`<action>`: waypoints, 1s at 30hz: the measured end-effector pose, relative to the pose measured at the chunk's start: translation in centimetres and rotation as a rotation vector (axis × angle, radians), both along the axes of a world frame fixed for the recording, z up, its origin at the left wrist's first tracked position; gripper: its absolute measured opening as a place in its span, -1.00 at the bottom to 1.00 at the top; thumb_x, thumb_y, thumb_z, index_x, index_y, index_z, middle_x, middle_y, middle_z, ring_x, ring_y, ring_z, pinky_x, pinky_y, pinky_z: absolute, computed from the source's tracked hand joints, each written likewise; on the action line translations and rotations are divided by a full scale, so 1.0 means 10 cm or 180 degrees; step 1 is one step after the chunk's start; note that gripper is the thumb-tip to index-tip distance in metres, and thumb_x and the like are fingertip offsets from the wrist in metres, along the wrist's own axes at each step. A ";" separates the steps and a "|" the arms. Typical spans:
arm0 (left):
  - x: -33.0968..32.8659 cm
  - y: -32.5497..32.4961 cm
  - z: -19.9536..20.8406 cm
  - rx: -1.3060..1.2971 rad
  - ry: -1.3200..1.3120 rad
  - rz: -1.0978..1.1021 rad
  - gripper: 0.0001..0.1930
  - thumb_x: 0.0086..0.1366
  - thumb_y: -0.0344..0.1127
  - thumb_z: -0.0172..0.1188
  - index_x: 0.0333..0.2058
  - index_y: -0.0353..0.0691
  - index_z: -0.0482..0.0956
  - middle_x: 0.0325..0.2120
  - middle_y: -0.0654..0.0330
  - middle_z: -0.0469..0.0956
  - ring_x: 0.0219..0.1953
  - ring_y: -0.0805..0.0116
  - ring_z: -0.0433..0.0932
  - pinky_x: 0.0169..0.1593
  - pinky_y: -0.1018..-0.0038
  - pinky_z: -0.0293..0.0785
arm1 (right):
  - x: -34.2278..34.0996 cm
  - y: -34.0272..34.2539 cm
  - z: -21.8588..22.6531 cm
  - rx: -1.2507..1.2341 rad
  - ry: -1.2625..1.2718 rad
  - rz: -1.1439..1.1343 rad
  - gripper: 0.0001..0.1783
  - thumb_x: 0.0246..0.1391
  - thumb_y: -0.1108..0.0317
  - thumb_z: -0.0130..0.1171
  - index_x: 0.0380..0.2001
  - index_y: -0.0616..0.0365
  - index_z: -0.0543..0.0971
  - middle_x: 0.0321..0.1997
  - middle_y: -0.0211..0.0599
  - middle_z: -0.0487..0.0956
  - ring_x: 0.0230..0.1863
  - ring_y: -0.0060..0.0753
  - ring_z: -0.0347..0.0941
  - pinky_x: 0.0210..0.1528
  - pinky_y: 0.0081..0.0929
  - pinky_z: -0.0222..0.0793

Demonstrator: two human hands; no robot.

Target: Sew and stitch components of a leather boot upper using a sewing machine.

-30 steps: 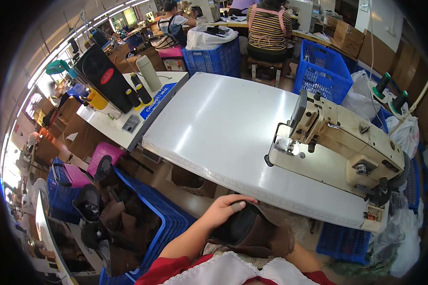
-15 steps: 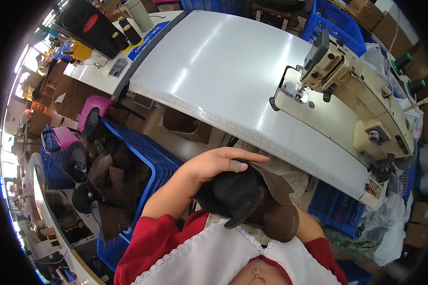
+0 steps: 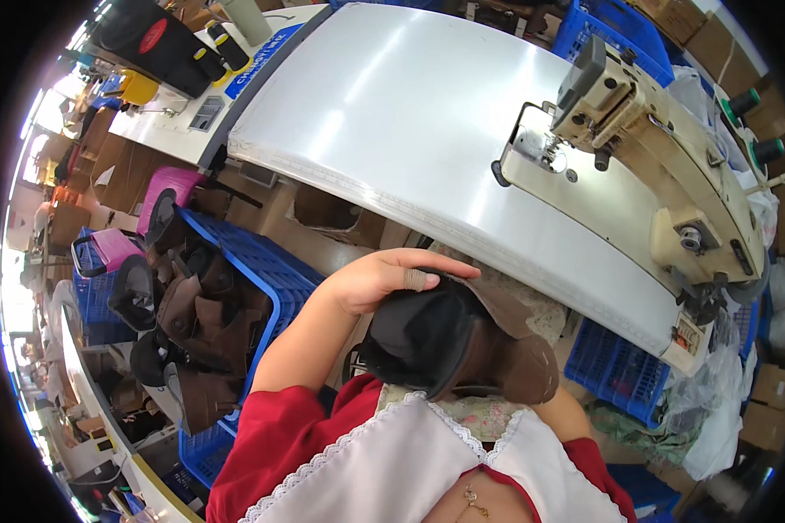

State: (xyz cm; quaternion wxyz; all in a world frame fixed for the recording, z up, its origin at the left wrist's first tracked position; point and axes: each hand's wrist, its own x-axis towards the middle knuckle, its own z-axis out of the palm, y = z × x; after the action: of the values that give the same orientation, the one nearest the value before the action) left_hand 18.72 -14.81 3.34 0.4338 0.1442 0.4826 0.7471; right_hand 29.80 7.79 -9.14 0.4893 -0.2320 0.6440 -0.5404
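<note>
The fingers of our left hand lie close together along the top edge of a brown-and-black shoe upper, and our thumb, wearing a ridged tan band, presses from the black side, so that we pinch the edge between them. The black lining faces left and the brown outer side faces right, where a rounded flap hangs down. Our right forearm runs in behind that flap; the hand itself is hidden, so we cannot tell how its fingers stand. We have the upper in front of our chest, over floral cloth and just short of the near edge of the white tabletop. Around it come our red sleeve and lace-edged white collar. To our left, a blue crate is heaped with brown and black shoe pieces, with a pink seat just past it. An open cardboard box sits under the tabletop. On the right end of the tabletop stands a cream industrial sewing machine, with green-topped thread spools beyond it; below that end are another blue crate and translucent plastic bags. Farther off at the upper left, a second tabletop carries black thread cones, a yellow container and a large black case.
</note>
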 end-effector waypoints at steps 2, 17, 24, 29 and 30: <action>0.01 -0.01 0.00 -0.0131 0.0161 -0.0080 -0.50 0.20 -0.31 0.13 0.05 -0.55 0.45 0.12 -0.13 0.43 0.23 0.09 0.36 0.34 0.31 0.13 | 0.08 -0.16 0.01 -0.0044 -0.0007 0.0020 -0.59 0.17 0.32 0.13 0.07 0.23 0.50 -0.04 -0.16 0.60 0.03 -0.35 0.50 0.09 -0.39 0.38; -0.18 0.29 -0.09 -0.0208 0.0599 0.1800 -0.51 0.30 -0.14 0.11 0.01 -0.48 0.44 0.04 -0.16 0.45 0.12 0.03 0.43 0.19 0.19 0.37 | 0.04 1.77 0.52 -0.1325 -0.0485 -0.3934 -0.62 0.20 0.41 0.06 0.05 0.37 0.48 -0.10 -0.01 0.60 -0.03 -0.18 0.54 0.11 -0.31 0.41; -0.28 0.49 -0.24 0.0398 -0.0243 0.2092 -0.66 0.39 -0.32 -0.05 0.03 -0.41 0.42 0.04 -0.10 0.45 0.13 0.05 0.43 0.22 0.19 0.39 | 0.34 4.63 0.73 0.1834 0.2151 -0.6810 -0.74 0.05 0.28 0.18 -0.26 0.21 0.64 -0.43 -0.30 0.61 -0.41 -0.45 0.50 -0.30 -0.46 0.42; -0.19 0.68 -0.17 0.0402 -0.0092 0.2091 -0.67 0.37 -0.35 -0.03 0.03 -0.42 0.41 0.04 -0.12 0.45 0.12 0.02 0.43 0.21 0.12 0.40 | 0.07 5.54 0.41 0.4251 0.2854 -0.6505 -0.56 -0.05 0.10 0.31 -0.22 0.23 0.65 -0.22 -0.03 0.65 -0.20 -0.02 0.58 -0.05 -0.25 0.45; -0.18 0.65 -0.16 0.0321 0.0095 0.2037 -0.65 0.39 -0.32 -0.06 0.07 -0.37 0.39 0.07 -0.06 0.43 0.11 0.07 0.44 0.20 0.18 0.40 | -0.01 5.52 0.36 0.4582 0.2378 -0.6336 -0.50 -0.08 0.02 0.32 -0.21 0.23 0.65 -0.23 0.00 0.65 -0.17 -0.02 0.58 -0.05 -0.23 0.44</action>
State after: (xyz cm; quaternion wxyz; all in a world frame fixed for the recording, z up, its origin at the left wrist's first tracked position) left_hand 16.96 -8.31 1.69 0.1621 0.0174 0.4722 0.8663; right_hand 29.65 62.98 -5.52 -0.3183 0.5255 0.7819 -0.1058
